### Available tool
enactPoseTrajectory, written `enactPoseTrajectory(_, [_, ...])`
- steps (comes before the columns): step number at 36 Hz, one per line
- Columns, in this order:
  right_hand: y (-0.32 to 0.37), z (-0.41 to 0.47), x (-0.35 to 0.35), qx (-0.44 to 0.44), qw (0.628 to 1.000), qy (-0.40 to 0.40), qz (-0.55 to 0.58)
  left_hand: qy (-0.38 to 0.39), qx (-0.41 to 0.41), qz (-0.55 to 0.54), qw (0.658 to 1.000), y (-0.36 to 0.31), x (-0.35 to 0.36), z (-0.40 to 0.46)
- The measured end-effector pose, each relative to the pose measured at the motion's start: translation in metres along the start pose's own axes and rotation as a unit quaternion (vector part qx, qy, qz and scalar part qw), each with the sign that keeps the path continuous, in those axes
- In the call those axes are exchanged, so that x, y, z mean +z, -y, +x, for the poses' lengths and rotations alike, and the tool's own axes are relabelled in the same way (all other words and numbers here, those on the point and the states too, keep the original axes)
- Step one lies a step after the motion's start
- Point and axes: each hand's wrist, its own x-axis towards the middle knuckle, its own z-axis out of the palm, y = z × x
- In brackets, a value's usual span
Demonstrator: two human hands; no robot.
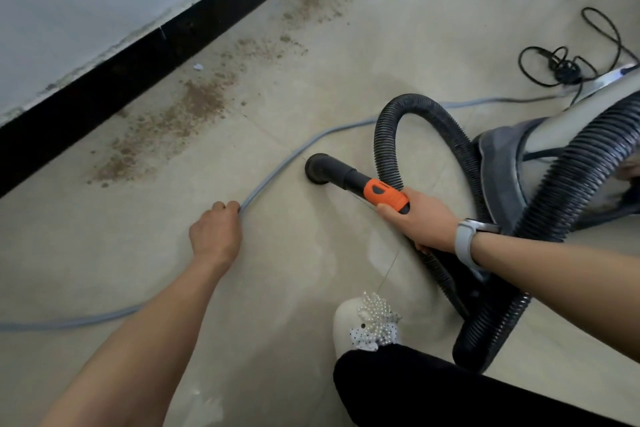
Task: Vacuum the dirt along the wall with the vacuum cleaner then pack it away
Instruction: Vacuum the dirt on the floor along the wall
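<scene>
Brown dirt [194, 107] lies in patches on the beige floor beside the black skirting [114, 80] of the wall. My right hand [422, 218] grips the orange handle [386, 193] of the vacuum hose. Its black nozzle [320, 168] rests mouth-down on the floor, well short of the dirt. The black ribbed hose [398, 121] loops up behind the handle and runs back to the grey vacuum cleaner body [502, 156] at the right. My left hand [216, 232] pinches a grey cable [277, 166] that lies across the floor.
A black power cord [568, 62] lies coiled at the upper right. The grey cable continues left near the frame edge [69, 322]. My white beaded shoe [367, 322] and a black trouser leg are at the bottom. A small white scrap [197, 66] lies by the skirting.
</scene>
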Motion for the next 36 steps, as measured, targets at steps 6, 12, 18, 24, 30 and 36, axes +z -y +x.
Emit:
enactPoseTrajectory(6, [0.016, 0.0, 0.004, -0.043, 0.999, 0.015, -0.011, 0.019, 0.011, -0.011, 1.0, 0.003, 0.002, -0.008])
enactPoseTrajectory(12, [0.04, -0.008, 0.021, -0.138, 0.983, 0.009, -0.12, 0.011, 0.033, -0.013, 0.999, 0.027, 0.008, -0.028])
enactPoseTrajectory(18, [0.062, 0.0, 0.015, -0.173, 0.979, -0.02, -0.108, 0.013, 0.038, -0.037, 0.999, 0.052, 0.014, -0.049])
enactPoseTrajectory(24, [0.108, 0.01, 0.023, -0.192, 0.974, -0.039, -0.111, -0.001, 0.044, -0.058, 0.997, 0.055, 0.015, -0.059])
enactPoseTrajectory(30, [0.152, 0.001, 0.065, -0.268, 0.951, 0.039, -0.152, -0.026, 0.02, -0.069, 0.997, 0.069, 0.015, -0.069])
enactPoseTrajectory(36, [0.186, -0.007, 0.091, -0.329, 0.923, 0.071, -0.185, -0.052, -0.095, -0.041, 0.993, 0.104, 0.011, -0.086])
